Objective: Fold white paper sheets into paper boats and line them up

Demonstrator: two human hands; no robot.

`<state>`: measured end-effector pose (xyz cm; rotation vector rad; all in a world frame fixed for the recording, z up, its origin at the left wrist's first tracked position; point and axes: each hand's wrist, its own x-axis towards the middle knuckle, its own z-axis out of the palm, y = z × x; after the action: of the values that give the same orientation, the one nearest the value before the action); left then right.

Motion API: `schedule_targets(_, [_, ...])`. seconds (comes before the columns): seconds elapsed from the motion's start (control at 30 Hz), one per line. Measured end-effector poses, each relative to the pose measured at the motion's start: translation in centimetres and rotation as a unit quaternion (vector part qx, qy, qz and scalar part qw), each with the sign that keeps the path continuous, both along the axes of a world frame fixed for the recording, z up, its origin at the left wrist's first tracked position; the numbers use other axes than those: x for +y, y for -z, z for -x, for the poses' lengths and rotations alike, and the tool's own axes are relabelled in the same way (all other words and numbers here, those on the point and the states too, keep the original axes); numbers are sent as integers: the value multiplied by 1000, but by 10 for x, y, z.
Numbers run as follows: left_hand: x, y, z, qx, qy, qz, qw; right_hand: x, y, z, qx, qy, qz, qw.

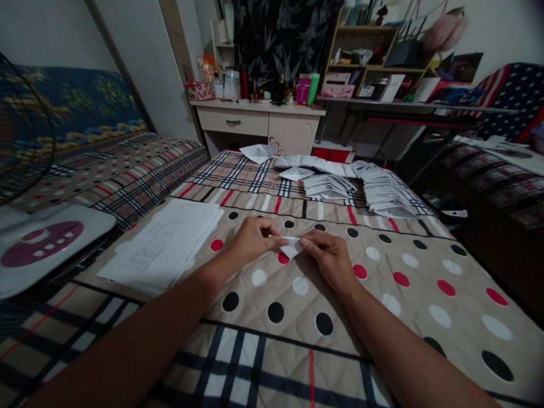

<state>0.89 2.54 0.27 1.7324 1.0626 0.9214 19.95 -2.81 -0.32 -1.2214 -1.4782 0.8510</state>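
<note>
A small folded white paper piece [291,247] lies on the dotted quilt [382,283] in front of me. My left hand [254,240] pinches its left side with fingers closed. My right hand [329,256] pinches its right edge, fingers curled. Both hands rest on the quilt, almost touching each other across the paper. To the left lies a stack of flat white printed sheets [164,243].
Several folded white paper pieces [340,178] lie in rows at the far end of the bed. A white device with a purple oval [38,241] sits at the left. A white dresser [259,122] and cluttered shelves [374,62] stand beyond the bed.
</note>
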Motion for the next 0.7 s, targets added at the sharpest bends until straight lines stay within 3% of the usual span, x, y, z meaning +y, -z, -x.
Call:
schedule_targets(0.13, [3,-6,2,-20,12,6,1000,1,1,-1,16,5,12,1000])
schedule_targets(0.37, [6,-8,1,-72,-19,59,995,-1,-2,4,146,9,113,983])
schedule_targets(0.53, [-4,-1,-9,-176,-48,103,978,-3,0,12,178,34,88,980])
schedule_targets(0.7, [-18,-3,-18,-142,-33,157,977,-6,3,21,162,7,66,985])
